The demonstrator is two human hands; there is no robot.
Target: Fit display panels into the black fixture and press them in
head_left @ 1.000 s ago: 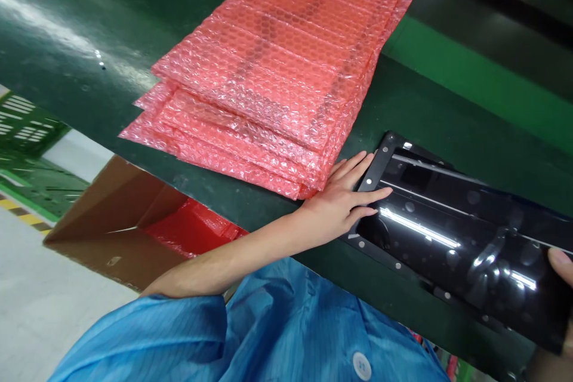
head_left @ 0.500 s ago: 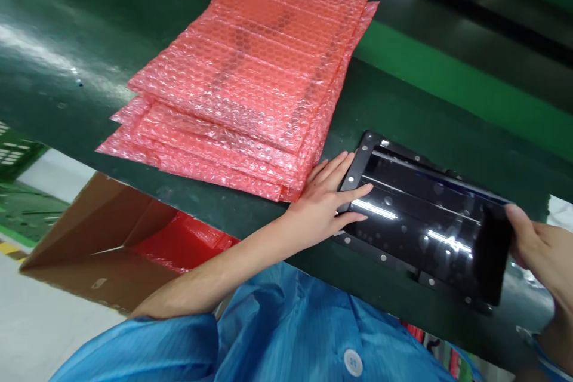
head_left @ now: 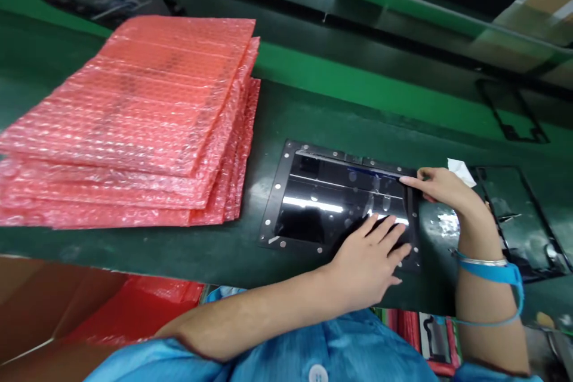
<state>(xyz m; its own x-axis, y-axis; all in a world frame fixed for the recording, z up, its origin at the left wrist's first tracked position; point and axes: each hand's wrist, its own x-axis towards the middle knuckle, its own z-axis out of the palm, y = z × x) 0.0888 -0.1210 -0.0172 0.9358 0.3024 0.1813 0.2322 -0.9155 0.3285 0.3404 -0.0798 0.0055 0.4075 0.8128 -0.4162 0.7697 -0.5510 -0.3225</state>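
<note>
While our left hand (head_left: 364, 265) lies splayed on the black-framed glossy panel (head_left: 304, 227), we risk pressure smears; right hand (head_left: 443, 188) touches near its far-right corner, grip unclear.

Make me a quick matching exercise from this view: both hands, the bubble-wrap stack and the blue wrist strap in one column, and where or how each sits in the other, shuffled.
Column one
1. Left hand
2. Right hand
3. Bubble-wrap stack
4. Blue wrist strap

Column two
A. Pinkish red, to the left of the framed black panel
B. Looped around the right arm
C. Lying over the panel's near edge, fingers spread
D. At the panel's far right corner, one digit stretched onto it

Pairs: 1-C, 2-D, 3-A, 4-B
</note>
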